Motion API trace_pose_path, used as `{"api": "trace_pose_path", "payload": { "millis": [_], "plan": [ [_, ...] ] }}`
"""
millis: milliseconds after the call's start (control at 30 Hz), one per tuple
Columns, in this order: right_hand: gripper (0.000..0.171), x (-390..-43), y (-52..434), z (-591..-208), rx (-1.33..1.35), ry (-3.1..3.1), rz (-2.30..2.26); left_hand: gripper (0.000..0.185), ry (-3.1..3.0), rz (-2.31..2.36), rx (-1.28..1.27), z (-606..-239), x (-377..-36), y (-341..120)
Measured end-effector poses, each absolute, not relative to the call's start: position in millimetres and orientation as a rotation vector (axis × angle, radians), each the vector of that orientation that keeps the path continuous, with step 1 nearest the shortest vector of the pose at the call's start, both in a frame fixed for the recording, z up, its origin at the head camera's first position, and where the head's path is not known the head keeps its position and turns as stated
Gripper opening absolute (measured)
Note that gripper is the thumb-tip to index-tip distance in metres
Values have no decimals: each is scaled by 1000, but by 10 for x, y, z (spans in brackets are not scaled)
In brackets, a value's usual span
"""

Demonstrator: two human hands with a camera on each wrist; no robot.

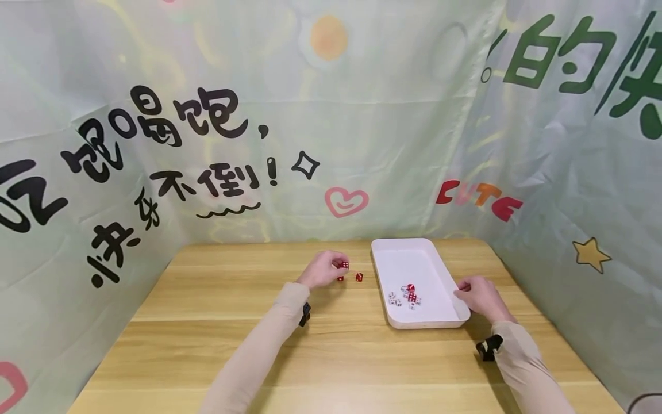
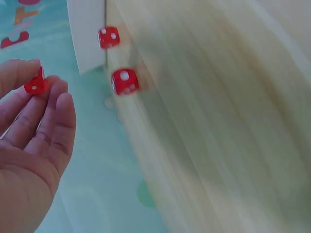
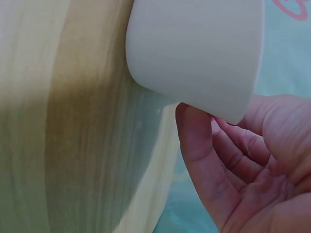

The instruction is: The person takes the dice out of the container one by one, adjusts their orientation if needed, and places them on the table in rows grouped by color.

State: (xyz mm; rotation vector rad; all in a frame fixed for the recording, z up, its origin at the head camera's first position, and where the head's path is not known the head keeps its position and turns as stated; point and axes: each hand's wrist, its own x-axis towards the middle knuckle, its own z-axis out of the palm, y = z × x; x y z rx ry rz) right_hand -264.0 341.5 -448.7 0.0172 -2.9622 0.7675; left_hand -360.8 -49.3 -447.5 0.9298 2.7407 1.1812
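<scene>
My left hand (image 1: 322, 270) pinches a red die (image 2: 35, 87) with white pips between thumb and fingers, held above the wooden table. Close by on the tabletop lie two more red dice (image 2: 125, 81), one almost under the hand and one (image 1: 359, 277) a little nearer the tray. A white rectangular tray (image 1: 405, 259) stands to the right. Inside its near part lie red dice (image 1: 412, 297) and several white dice (image 1: 393, 300) in a loose cluster. At the tray's right side my right hand (image 1: 483, 296) grips the rim, with the fingers against the outer wall (image 3: 194, 58).
The wooden table (image 1: 207, 322) carries the tray and dice. Printed cloth walls (image 1: 289, 218) with lettering stand along its back and sides. Dark wrist cameras (image 1: 488, 348) sit at both cuffs.
</scene>
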Motion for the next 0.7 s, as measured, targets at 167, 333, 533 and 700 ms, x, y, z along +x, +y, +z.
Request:
{"api": "trace_pose_path", "payload": {
  "millis": [167,333,533,700],
  "plan": [
    [14,-2650,3427,-4515,17,-2961,771,21,2771,1183,847,-4491,-3654,-617],
    [15,-2642,3425,-4511,16,-2963,773,22,2785,1197,753,-4508,-3675,-718],
    [15,-2632,3420,-4490,22,-2958,768,16,2758,1258,614,-4561,-3706,-851],
    [15,-2632,3423,-4490,25,-2955,773,12,2775,1245,551,-4605,-3736,-911]
  ]
}}
